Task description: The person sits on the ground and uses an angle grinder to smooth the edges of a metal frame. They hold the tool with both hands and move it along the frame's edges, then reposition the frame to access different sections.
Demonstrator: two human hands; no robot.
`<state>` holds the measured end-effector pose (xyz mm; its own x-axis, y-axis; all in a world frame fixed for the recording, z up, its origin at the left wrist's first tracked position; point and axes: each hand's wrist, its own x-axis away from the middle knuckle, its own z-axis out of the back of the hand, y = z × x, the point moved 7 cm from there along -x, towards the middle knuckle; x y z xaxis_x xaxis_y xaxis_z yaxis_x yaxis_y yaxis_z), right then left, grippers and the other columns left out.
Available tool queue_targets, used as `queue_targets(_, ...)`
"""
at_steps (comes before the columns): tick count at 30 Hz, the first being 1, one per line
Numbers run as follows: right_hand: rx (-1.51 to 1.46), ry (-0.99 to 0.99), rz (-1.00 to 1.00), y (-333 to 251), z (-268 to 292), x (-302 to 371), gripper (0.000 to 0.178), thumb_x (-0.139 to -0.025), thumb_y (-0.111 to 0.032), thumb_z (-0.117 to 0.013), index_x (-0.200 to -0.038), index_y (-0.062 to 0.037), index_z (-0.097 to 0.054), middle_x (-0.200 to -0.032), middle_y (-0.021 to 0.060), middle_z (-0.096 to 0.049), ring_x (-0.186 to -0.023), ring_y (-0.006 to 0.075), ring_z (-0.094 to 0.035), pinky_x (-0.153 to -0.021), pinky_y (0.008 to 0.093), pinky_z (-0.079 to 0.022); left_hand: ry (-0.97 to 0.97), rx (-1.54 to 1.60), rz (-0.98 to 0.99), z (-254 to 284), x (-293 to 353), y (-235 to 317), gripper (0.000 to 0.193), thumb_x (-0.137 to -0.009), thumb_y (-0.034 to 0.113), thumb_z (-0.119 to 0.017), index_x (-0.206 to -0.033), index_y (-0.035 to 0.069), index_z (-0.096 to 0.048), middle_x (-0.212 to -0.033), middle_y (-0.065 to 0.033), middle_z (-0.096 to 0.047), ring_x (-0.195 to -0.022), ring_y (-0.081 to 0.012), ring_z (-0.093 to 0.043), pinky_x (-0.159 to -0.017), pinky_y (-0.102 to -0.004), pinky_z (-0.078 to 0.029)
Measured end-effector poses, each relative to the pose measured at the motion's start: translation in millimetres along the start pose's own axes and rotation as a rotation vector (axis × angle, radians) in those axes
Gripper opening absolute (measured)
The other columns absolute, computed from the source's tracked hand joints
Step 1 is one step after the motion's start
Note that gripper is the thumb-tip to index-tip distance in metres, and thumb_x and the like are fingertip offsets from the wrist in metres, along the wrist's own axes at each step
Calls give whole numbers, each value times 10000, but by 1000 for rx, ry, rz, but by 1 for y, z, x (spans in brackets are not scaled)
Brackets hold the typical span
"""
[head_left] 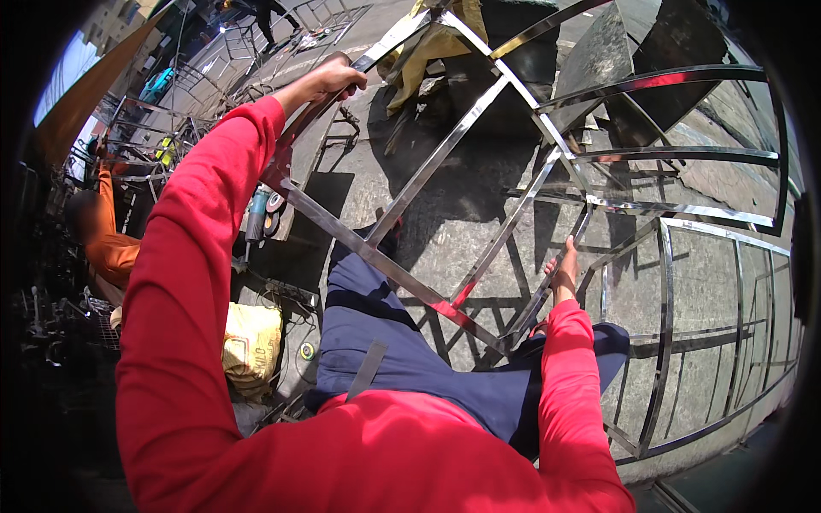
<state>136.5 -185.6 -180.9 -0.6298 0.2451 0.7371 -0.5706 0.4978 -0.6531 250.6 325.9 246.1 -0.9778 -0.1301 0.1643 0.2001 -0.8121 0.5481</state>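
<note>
A shiny square-tube metal frame (438, 162) with several crossbars is tilted in front of me, above my legs. At its upper left corner, my left hand (335, 77) is closed around the outer tube. My right hand (563, 272) grips the tube on its near right side, lower down, with the fingers partly hidden by the tube. An angle grinder (256, 214) with a blue-green body lies left of the frame, its disc beside it. Curved bars (676, 156) extend from the frame's far right; I cannot tell whether they join it.
Another metal frame (663, 342) stands at the right. A yellow sack (252, 342) and a small round disc (307, 350) are by my left leg. Yellow sheeting (428, 60) and dark panels (680, 68) lie ahead. A person in orange (115, 256) is at the far left.
</note>
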Motion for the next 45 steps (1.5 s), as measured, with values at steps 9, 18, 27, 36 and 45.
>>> queue_targets(9, -71, 86, -64, 27, -17, -9, 720, -815, -612, -724, -1114, 15, -533, -660, 91, -504, -465, 189, -487, -431, 333, -422, -106, -32, 118, 10, -41, -34, 249, -886, 301, -632, -792, 70, -633, -671, 3, -545, -523, -82, -496, -505, -228, -390)
queue_targets(18, -102, 178, -56, 58, -32, 4, 653, -839, -638, -686, -779, -14, -503, -530, 59, -432, -372, 184, -444, -373, 335, -370, 28, 63, -51, 11, -44, -39, 231, -770, 141, -713, -838, -7, -549, -613, -55, -536, -438, -146, -511, -403, -293, -396)
queue_targets(27, -76, 81, -55, 72, -33, -6, 625, -857, -538, -706, -1055, 32, -544, -658, 109, -535, -476, 200, -506, -442, 354, -429, 78, -137, -198, 6, -73, -29, 263, -792, 174, -688, -795, -39, -532, -547, -95, -556, -408, -192, -552, -379, -328, -423)
queue_targets(36, 295, 208, 102, 55, -19, -3, 391, -805, -333, -637, -807, 57, -665, -771, 158, -669, -732, 300, -635, -697, 433, -470, 100, -291, -108, 1, -80, -25, 428, -853, 334, -710, -836, -77, -593, -674, -211, -653, -547, -301, -663, -511, -416, -512)
queue_targets(45, 417, 267, 501, -40, 14, 39, 328, -871, -282, -636, -883, 41, -687, -872, 207, -704, -887, 314, -679, -833, 413, -490, 277, -684, -285, 18, -37, 4, 539, -869, 458, -690, -896, -80, -691, -813, -279, -676, -818, -390, -681, -780, -470, -503)
